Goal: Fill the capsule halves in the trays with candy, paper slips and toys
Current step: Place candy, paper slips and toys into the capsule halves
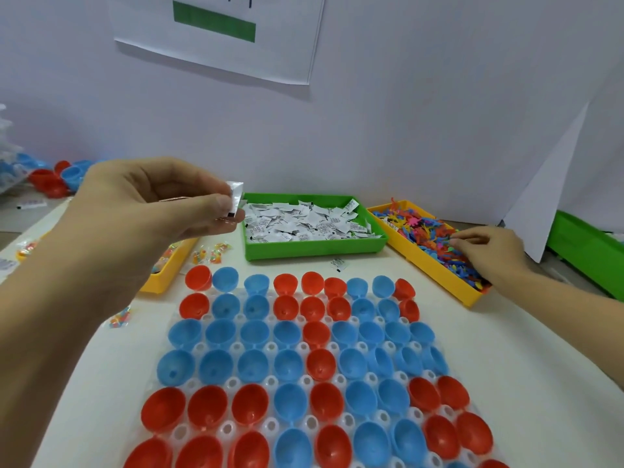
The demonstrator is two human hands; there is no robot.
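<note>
Several red and blue capsule halves [290,363] stand open side up in a clear tray [270,347] in front of me; they look empty. My left hand [152,201] is raised over the yellow candy bin [165,275], pinching a folded paper slip [235,194] between thumb and fingers. My right hand [489,248] reaches into the yellow bin [435,275] of small coloured toys [429,231], fingertips closed among them. A green bin [314,246] of paper slips [304,221] sits between the two.
Loose candy packets [211,255] lie by the candy bin, and another [121,317] left of the tray. One slip [338,264] lies before the green bin. Spare capsule halves [57,179] are heaped at the far left. Another green bin [587,255] stands at the right, against a white wall.
</note>
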